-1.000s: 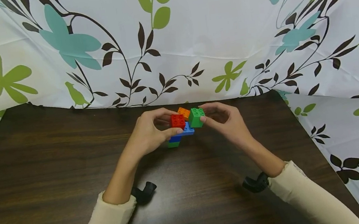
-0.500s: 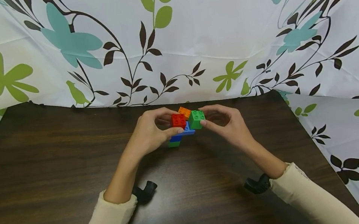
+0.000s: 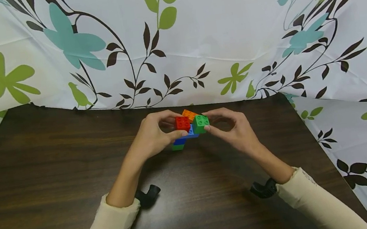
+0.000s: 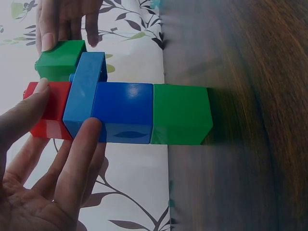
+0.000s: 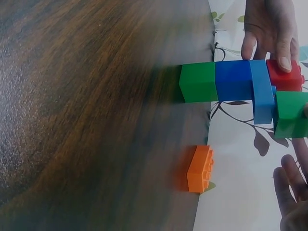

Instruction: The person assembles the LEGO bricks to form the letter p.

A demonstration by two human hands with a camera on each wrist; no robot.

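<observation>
A small tower of toy building bricks stands on the table. Its base is a green brick [image 4: 182,114], with a dark blue brick [image 4: 122,110] on it and a longer light blue brick [image 4: 84,91] across that, overhanging to the right. My left hand [image 3: 149,136] holds the tower, thumb on the red brick [image 3: 182,123] at top left and a finger against the blue bricks. Between thumb and fingers, my right hand [image 3: 235,127] pinches a second green brick [image 3: 200,124], slightly tilted at the overhanging end. Whether its underside touches the studs, I cannot tell.
An orange brick [image 5: 198,171] lies on the dark wooden table [image 3: 196,213] behind the tower. A white patterned curtain [image 3: 213,48] hangs along the table's back edge. Black wrist mounts [image 3: 149,196] stick out below both wrists.
The green brick in my right hand has come slightly down and closer to the red brick. My left hand keeps its hold on the tower.
</observation>
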